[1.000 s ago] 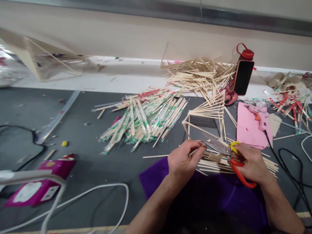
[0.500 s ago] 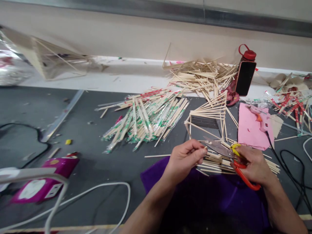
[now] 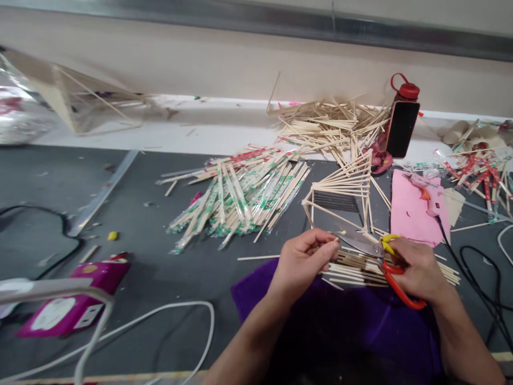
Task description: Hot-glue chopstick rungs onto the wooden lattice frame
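Observation:
My left hand [image 3: 306, 260] is closed in a pinch, with the small pale end of a wooden stick showing at its fingertips; the rest of that stick is hidden. Scissors [image 3: 366, 246] with one red and one yellow handle are in my right hand [image 3: 419, 270], fingers wrapped round the grips. The blades lie nearly together, their tips close to my left fingertips. Beneath both hands is a bundle of loose wooden sticks [image 3: 360, 275]. Just beyond stands a frame of joined sticks [image 3: 342, 182], fanned out along its top.
Wrapped chopsticks [image 3: 240, 200] lie left of the frame, and loose sticks [image 3: 336, 125] are heaped behind. A phone [image 3: 402, 130] leans on a red-capped bottle [image 3: 409, 91]. At right, a glue gun [image 3: 428, 198] rests on pink cloth [image 3: 412, 224]. A white cable [image 3: 172, 306] crosses the front left.
The scissor blades have come closer together, and the handles have drawn in slightly. My left hand keeps its pinch in nearly the same place.

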`<action>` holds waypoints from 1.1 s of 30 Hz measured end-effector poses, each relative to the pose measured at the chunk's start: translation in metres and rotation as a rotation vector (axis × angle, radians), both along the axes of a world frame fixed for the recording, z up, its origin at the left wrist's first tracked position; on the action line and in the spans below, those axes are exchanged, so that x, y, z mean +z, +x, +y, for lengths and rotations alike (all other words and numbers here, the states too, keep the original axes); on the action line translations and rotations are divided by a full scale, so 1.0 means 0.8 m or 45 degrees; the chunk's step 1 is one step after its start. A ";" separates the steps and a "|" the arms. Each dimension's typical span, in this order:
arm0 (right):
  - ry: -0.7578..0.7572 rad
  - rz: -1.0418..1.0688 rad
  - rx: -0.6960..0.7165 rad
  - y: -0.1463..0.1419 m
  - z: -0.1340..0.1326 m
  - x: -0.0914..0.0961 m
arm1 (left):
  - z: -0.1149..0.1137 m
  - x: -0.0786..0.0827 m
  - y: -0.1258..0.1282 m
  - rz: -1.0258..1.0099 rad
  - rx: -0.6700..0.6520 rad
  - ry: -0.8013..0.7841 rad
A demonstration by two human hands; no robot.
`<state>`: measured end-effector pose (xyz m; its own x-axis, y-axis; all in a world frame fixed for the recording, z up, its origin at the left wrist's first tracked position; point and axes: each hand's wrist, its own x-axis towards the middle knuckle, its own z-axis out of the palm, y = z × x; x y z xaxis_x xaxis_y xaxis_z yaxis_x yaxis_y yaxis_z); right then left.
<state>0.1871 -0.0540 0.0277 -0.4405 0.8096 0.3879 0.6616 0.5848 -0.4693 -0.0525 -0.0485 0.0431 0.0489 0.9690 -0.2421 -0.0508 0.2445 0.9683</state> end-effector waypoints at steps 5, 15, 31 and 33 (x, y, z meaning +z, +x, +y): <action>0.085 0.027 -0.034 -0.005 -0.001 -0.004 | -0.008 0.002 0.010 0.564 0.289 0.543; 0.060 0.044 -0.001 -0.007 -0.003 -0.004 | -0.009 0.003 -0.001 0.833 0.213 0.842; -0.071 0.045 0.104 -0.003 -0.002 0.003 | -0.001 0.010 -0.013 -0.579 -0.198 -0.302; -0.085 0.068 0.130 -0.004 -0.003 0.005 | 0.000 0.007 -0.013 -0.689 -0.227 -0.370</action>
